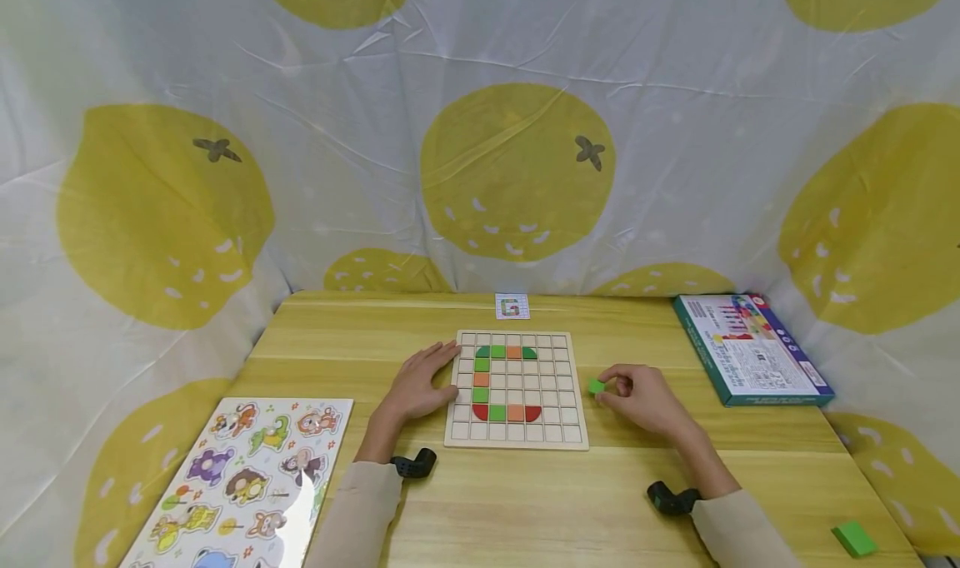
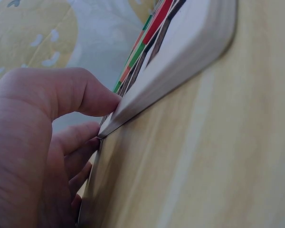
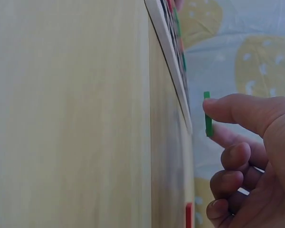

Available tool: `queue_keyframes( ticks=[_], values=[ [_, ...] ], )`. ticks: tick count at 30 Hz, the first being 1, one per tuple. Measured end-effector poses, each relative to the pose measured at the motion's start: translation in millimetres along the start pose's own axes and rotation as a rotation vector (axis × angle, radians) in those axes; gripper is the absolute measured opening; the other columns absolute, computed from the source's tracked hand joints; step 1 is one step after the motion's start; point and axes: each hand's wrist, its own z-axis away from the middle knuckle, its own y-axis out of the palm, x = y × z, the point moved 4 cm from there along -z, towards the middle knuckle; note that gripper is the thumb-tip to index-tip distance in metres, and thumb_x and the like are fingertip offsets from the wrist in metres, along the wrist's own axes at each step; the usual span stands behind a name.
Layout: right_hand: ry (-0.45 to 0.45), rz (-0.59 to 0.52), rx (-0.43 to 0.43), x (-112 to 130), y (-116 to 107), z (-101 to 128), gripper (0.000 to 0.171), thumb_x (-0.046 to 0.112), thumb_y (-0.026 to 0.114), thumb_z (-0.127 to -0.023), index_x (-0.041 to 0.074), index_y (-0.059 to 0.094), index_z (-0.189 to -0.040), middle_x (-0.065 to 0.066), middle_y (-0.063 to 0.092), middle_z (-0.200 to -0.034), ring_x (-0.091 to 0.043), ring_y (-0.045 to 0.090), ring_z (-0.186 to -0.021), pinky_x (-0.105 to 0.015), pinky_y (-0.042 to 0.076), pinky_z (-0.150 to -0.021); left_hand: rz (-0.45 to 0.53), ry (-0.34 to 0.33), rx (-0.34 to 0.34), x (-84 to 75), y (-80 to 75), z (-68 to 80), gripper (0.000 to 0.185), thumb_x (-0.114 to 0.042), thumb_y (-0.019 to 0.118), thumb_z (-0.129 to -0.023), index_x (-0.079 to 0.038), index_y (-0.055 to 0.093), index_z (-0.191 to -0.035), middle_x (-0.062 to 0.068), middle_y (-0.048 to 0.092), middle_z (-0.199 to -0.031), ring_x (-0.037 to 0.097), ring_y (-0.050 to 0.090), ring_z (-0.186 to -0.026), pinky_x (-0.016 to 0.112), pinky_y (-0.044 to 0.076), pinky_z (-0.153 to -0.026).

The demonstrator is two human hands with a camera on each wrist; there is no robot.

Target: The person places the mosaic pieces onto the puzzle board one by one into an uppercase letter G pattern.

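Note:
A square wooden grid board [image 1: 551,382] lies on the table, with green, orange and red tiles in its cells forming a C-like shape. Along the board's left edge rests my left hand [image 1: 420,385], fingers extended; in the left wrist view its thumb [image 2: 92,97] touches the board's rim. Just beyond the right edge, my right hand [image 1: 641,397] pinches a small green square tile [image 1: 596,386] between thumb and index finger. The right wrist view shows that tile [image 3: 208,116] edge-on, held clear of the board, the other fingers curled. A small pattern card [image 1: 512,306] lies behind the board.
An animal picture puzzle board [image 1: 247,460] lies at the left front. At the back right is a flat boxed game [image 1: 750,347]. Another green piece [image 1: 855,539] sits near the right front corner. A lemon-print curtain [image 1: 517,52] surrounds the table's back and sides.

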Motion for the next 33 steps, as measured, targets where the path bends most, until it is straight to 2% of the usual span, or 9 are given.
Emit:
queue_keyframes(
  ticks=[8, 17, 33],
  values=[
    [-0.017, -0.038, 0.048, 22, 21, -9, 0.019, 0.02, 0.081, -0.088, 0.013, 0.076, -0.105, 0.003, 0.045, -0.065, -0.01, 0.038, -0.057, -0.023, 0.034, -0.055, 0.0, 0.004, -0.006, 1.2, 0.0, -0.3, 0.078, -0.036, 0.062, -0.086, -0.021, 0.042, -0.16, -0.002, 0.036, -0.167, 0.027, 0.025, -0.159, 0.054, 0.018, -0.129],
    [-0.029, -0.009, 0.097, 43, 42, -17, 0.02, 0.023, 0.082, -0.087, 0.015, 0.077, -0.105, 0.004, 0.044, -0.062, -0.009, 0.038, -0.058, -0.023, 0.036, -0.059, 0.0, 0.002, 0.007, 1.3, 0.7, -0.5, 0.078, -0.037, 0.062, -0.086, -0.022, 0.041, -0.16, -0.002, 0.035, -0.168, 0.027, 0.023, -0.159, 0.054, 0.017, -0.129],
    [-0.064, 0.009, 0.164, 57, 62, -28, 0.019, 0.024, 0.081, -0.088, 0.015, 0.076, -0.104, 0.005, 0.048, -0.062, -0.008, 0.042, -0.058, -0.021, 0.034, -0.056, -0.009, 0.003, -0.005, 1.3, 1.0, -0.3, 0.078, -0.036, 0.062, -0.086, -0.021, 0.042, -0.16, -0.003, 0.036, -0.167, 0.027, 0.024, -0.159, 0.053, 0.018, -0.129]
  ],
)
